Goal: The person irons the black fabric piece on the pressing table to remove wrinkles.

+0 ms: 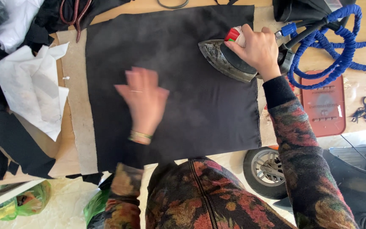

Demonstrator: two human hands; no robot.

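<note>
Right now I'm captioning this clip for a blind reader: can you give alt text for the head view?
A person's right hand grips a steam iron on a black cloth spread over a worktable, while the left hand, blurred, lies flat on the cloth. A coiled blue hose sits right; crumpled white paper lies left.

Left hand (142, 99) motion-blurred, fingers unclear. Iron (227, 59) handle hidden under right hand (255, 48). Blue hose (339, 46) cut off at right edge.
</note>
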